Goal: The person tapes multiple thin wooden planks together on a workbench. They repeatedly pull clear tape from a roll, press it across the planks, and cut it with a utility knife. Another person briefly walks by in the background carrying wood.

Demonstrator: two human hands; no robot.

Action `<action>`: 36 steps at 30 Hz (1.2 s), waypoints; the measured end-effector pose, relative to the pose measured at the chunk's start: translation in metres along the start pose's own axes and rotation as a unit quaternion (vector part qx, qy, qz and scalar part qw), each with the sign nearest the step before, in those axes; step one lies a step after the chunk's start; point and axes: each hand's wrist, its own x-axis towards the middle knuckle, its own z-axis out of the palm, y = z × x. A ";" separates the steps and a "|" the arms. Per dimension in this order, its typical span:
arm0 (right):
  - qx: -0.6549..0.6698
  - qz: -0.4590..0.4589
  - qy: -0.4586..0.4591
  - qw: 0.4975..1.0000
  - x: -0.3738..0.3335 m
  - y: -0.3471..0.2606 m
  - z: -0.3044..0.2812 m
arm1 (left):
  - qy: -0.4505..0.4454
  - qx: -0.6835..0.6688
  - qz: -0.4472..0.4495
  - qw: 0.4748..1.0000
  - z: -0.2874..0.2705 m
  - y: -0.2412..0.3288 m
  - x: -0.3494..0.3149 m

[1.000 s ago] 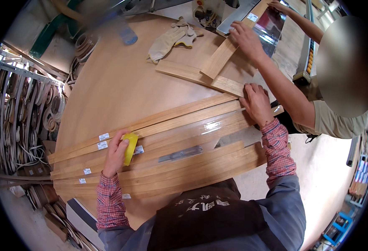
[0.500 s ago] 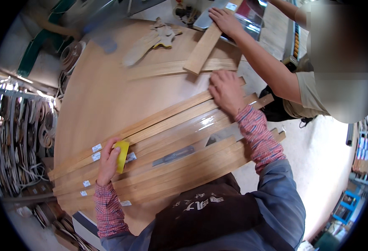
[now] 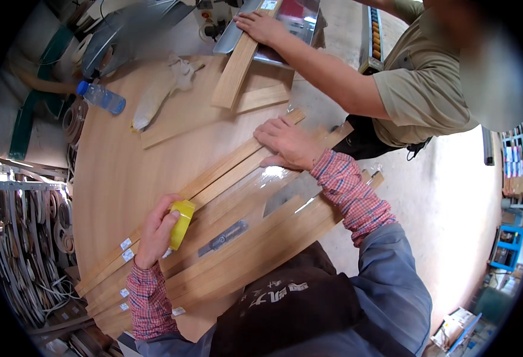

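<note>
Across the table [image 3: 112, 172], long wood strips [image 3: 222, 168] ran from near left to far right, their right ends seemingly overhanging the edge. Right hand [image 3: 288, 143] lay over the far pair; couldn't tell if it really gripped. Left hand [image 3: 157, 229], well apart from it, was clamped on a yellow tape roll [image 3: 183, 225] over the strips' left half. Imo, too light a press could've let that pair skew.

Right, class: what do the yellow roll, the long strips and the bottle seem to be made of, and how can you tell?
Yellow roll: probably glossy plastic tape, given its bright sheen.
Long strips: apparently smooth wood or wood-look, given the tan lengthwise grain.
Bottle: likely clear, smooth plastic, being see-through; glass is possible.
</note>
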 end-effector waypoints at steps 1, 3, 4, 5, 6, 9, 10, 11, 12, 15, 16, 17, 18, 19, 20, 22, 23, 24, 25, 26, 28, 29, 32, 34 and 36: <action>-0.007 0.004 -0.012 1.000 0.001 -0.002 0.000 | -0.009 -0.004 -0.009 1.000 0.004 0.005 0.001; -0.024 -0.013 -0.001 1.000 0.005 0.004 0.005 | -0.015 -0.004 -0.019 1.000 0.012 0.019 0.004; -0.028 -0.018 -0.004 0.999 0.007 0.006 0.004 | -0.018 -0.006 -0.024 1.000 0.016 0.023 0.006; -0.032 -0.023 -0.008 0.999 0.008 0.006 0.002 | -0.026 -0.007 -0.022 0.999 0.019 0.026 0.008; -0.035 -0.027 -0.011 0.999 0.008 0.006 0.002 | -0.033 -0.009 -0.020 0.999 0.021 0.028 0.010; -0.036 -0.029 -0.001 0.999 0.008 0.009 0.005 | -0.044 0.003 0.019 0.999 0.030 0.032 0.017; -0.034 -0.028 0.002 0.999 0.007 0.009 0.006 | -0.046 0.009 0.037 0.998 0.033 0.033 0.019; -0.029 -0.022 -0.002 0.999 0.007 0.008 0.006 | -0.051 0.011 0.036 0.998 0.036 0.037 0.020; -0.037 -0.025 0.017 0.999 0.007 0.008 0.007 | -0.056 0.012 0.034 0.998 0.039 0.042 0.022; -0.064 -0.014 0.076 0.995 0.002 0.002 0.007 | -0.068 0.029 0.057 0.996 0.048 0.048 0.032; -0.071 -0.001 0.097 0.993 0.000 -0.007 0.003 | -0.068 0.036 0.066 0.995 0.051 0.045 0.034; -0.074 0.013 0.115 0.991 -0.003 -0.017 0.002 | -0.072 0.042 0.089 0.993 0.053 0.041 0.036; -0.024 0.036 0.134 0.990 -0.006 -0.023 -0.002 | -0.076 0.047 0.112 0.990 0.055 0.038 0.042; 0.033 0.060 0.148 0.987 -0.013 -0.032 -0.003 | -0.079 0.051 0.127 0.987 0.055 0.036 0.043; 0.098 0.082 0.159 0.979 -0.019 -0.045 -0.003 | -0.080 0.048 0.128 0.987 0.056 0.035 0.041; 0.182 0.126 0.182 0.958 -0.032 -0.071 -0.012 | -0.079 0.041 0.126 0.988 0.058 0.040 0.041; 0.236 0.162 0.173 0.942 -0.042 -0.080 -0.016 | -0.089 0.034 0.101 0.990 0.060 0.045 0.041; 0.283 0.199 0.168 0.923 -0.049 -0.087 -0.018 | -0.103 0.029 0.081 0.991 0.064 0.055 0.046; 0.332 0.222 0.158 0.903 -0.051 -0.089 -0.022 | -0.120 0.022 0.072 0.990 0.067 0.062 0.052; 0.380 0.243 0.149 0.880 -0.053 -0.092 -0.024 | -0.120 0.031 0.076 0.989 0.069 0.062 0.055; 0.468 0.286 0.122 0.827 -0.052 -0.096 -0.031 | -0.128 0.047 0.087 0.987 0.073 0.063 0.061; 0.509 0.307 0.105 0.797 -0.048 -0.098 -0.035 | -0.134 0.054 0.089 0.985 0.074 0.065 0.064; 0.559 0.311 0.092 0.763 -0.035 -0.101 -0.038 | -0.149 0.075 0.104 0.980 0.079 0.068 0.071; 0.567 0.298 0.092 0.762 -0.031 -0.101 -0.038 | -0.152 0.088 0.129 0.976 0.083 0.071 0.075; 0.573 0.289 0.089 0.762 -0.029 -0.099 -0.039 | -0.160 0.103 0.139 0.972 0.085 0.076 0.077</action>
